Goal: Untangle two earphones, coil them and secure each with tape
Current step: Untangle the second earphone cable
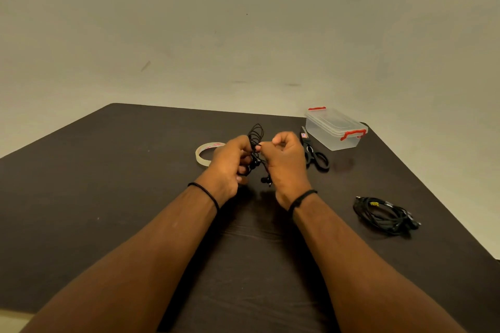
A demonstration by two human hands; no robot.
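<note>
Above the middle of the dark table [108,197], my left hand [230,165] grips a coiled black earphone [256,134]; its loops stick up past my fingers and its earbuds hang below. My right hand [285,159] pinches the same earphone's cord at the coil's middle, fingers curled. A second black earphone [384,215] lies coiled on the table at the right, with a small yellow mark on it. The roll of clear tape [203,155] lies flat just behind my left hand, partly hidden by it.
Black-handled scissors [313,154] lie right of my right hand. Behind them stands a clear plastic box [335,130] with red latches, near the table's far right corner. A plain wall rises beyond the far edge.
</note>
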